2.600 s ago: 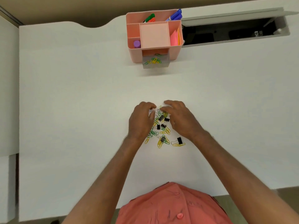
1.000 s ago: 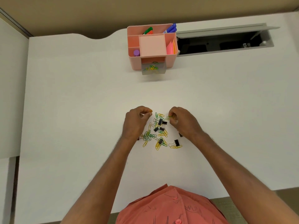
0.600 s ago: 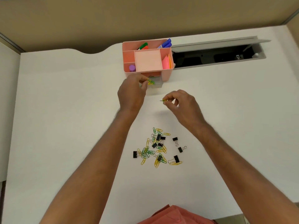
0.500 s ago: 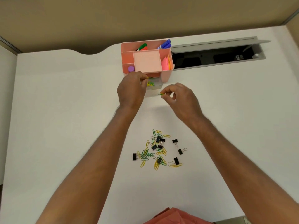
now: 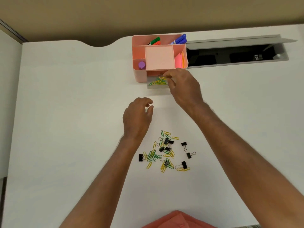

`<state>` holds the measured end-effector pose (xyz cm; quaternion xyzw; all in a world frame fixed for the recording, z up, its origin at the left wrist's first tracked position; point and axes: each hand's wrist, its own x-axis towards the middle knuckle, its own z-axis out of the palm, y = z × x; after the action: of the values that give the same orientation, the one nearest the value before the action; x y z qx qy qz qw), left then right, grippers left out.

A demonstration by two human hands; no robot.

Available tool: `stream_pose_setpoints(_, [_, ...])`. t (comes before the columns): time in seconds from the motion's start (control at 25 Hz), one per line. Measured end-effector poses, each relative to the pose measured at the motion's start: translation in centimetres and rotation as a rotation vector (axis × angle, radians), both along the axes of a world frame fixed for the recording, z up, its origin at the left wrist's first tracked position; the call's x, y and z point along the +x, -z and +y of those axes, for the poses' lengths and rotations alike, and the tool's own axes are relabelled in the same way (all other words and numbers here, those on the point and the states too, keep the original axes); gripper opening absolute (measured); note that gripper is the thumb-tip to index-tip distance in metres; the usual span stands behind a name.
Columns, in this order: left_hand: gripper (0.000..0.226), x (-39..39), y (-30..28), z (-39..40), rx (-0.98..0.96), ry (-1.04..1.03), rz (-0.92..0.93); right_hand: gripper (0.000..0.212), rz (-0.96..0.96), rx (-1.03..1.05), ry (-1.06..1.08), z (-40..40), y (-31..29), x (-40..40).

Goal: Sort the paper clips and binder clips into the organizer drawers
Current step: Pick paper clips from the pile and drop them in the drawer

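A pink organizer stands at the back of the white desk, its clear drawer pulled out with yellow and green paper clips inside. My right hand hovers over the drawer and pinches a yellow paper clip at its fingertips. My left hand hangs between drawer and pile, fingers loosely curled, holding nothing. A pile of yellow and green paper clips mixed with black binder clips lies nearer to me.
The organizer's top compartments hold markers, pink sticky notes and a purple cap. An open cable trough with a raised grey lid sits right of the organizer. The desk edge curves inward at the back left.
My left hand has drawn back from the drawer toward the pile, now empty. My right hand has moved forward over the drawer with its paper clip.
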<state>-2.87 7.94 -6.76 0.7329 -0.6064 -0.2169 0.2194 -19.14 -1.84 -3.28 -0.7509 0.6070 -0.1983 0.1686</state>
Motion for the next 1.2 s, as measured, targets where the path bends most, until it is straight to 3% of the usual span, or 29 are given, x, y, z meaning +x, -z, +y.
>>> stream_pose_setpoints(0.08, [0.019, -0.2, 0.6, 2.6, 0.071, 0.044, 0.003, 0.016, -0.091, -0.004, 0.056, 2.2, 0.4, -0.9])
stream_pose_setpoints(0.24, [0.028, -1.2, 1.8, 7.3, 0.231, 0.161, -0.085, 0.013, 0.011, 0.164, 0.030, 9.7, 2.8, -3.8])
stream_pose_setpoints(0.4, [0.038, -2.0, 2.3, 10.7, 0.286, 0.191, -0.229, 0.038, 0.185, 0.377, -0.089, 16.1, 4.8, -6.3])
stream_pose_setpoints(0.56, [0.046, -2.7, 2.2, 12.2, 0.319, 0.258, -0.285, 0.054, 0.318, 0.351, -0.159, 18.9, 5.1, -6.5])
stream_pose_setpoints(0.76, [0.045, -3.2, 2.1, 12.7, 0.321, 0.272, -0.318, 0.061, 0.389, 0.289, -0.112, 21.0, 5.3, -5.5])
stream_pose_setpoints(1.08, [0.024, -2.7, 2.3, 12.8, 0.319, 0.209, -0.277, 0.017, 0.387, 0.160, -0.027, 21.7, 6.0, -4.3])
stream_pose_setpoints(1.2, [0.020, -2.6, 2.2, 12.7, 0.357, 0.209, -0.244, 0.010, 0.360, 0.174, 0.006, 21.2, 6.3, -4.2])
